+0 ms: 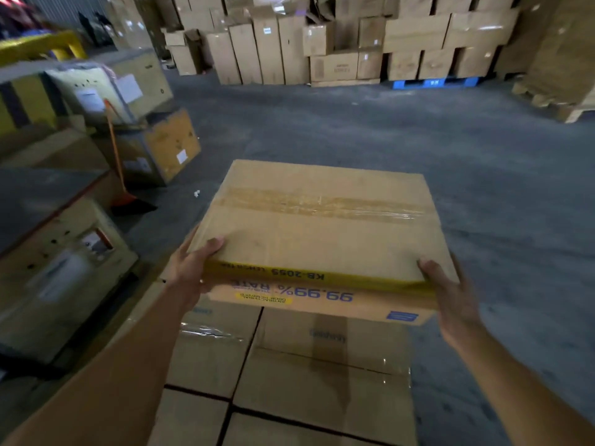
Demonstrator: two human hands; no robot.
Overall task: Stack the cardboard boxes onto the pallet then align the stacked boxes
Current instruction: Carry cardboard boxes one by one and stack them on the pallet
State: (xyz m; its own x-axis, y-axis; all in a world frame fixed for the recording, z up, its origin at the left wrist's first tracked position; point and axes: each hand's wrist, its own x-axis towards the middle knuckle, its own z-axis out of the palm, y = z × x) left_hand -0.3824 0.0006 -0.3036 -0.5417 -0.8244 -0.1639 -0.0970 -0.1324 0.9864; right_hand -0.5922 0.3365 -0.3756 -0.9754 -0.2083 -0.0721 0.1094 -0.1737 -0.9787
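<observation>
A taped cardboard box [318,226] with a yellow band and upside-down blue print on its near side is held up in front of me. My left hand [190,272] grips its near left corner, thumb on top. My right hand [450,297] grips the near right corner, thumb on the top edge. Below the box lies a layer of several stacked cardboard boxes [289,375], set close together with dark seams between them. The pallet under them is hidden.
Cartons with labels [64,272] and a tilted box [161,146] crowd the left side, with an orange-handled broom [117,162] leaning there. Tall stacks of boxes [322,40] line the far wall, some on a blue pallet [434,82]. Grey concrete floor [418,133] lies between.
</observation>
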